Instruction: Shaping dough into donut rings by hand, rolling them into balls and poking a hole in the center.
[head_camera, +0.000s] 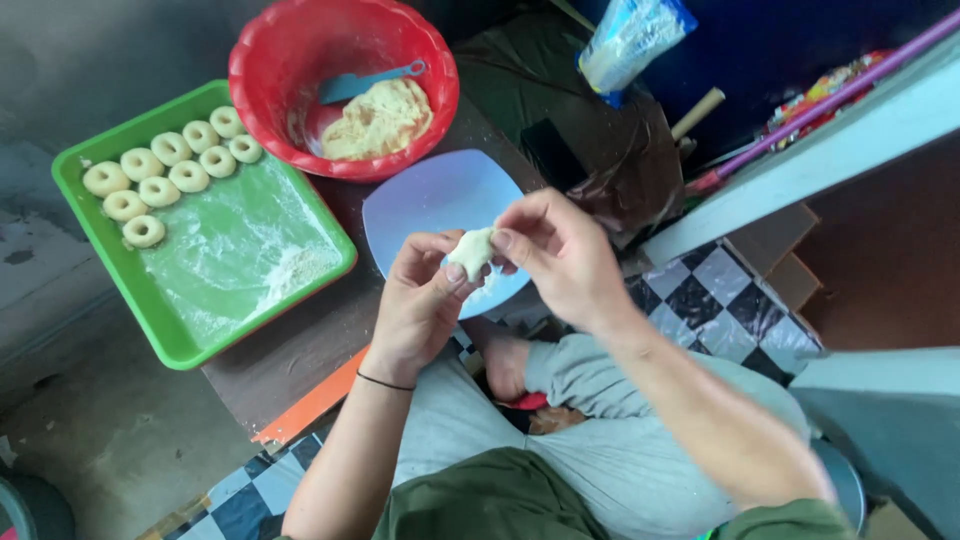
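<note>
Dough, a small pale lump (471, 252), is held up between both hands above a light blue plate (420, 200), in front of the seated person's lap. It is pinched from the left by the left hand (420, 300), whose thumb and fingers (452, 272) are closed against its lower side, and from the right by the right hand (560, 250), whose fingertips (503, 240) are clamped on its upper edge; both sets of fingers are thus together on the lump, not apart. The lump is judged to be light, soft and easily deformed, so that any hard squeeze would be printed into it; it is also likely to be sticky, which would explain the flour seen dusted over the green tray (120, 290). A hold with the pads around the rim, rather than through the middle, is judged best if the shape is to be kept. On the tray, nine finished rings of dough (170, 165) are laid in rows at the far corner, apart from the flour pile. Behind the plate a red bowl (260, 60) is seen, with more dough (380, 118) in it and a blue scraper (365, 82) leaning inside. Tray, bowl and plate are carried by a low dark counter (300, 350) over a chequered floor (720, 290).
</note>
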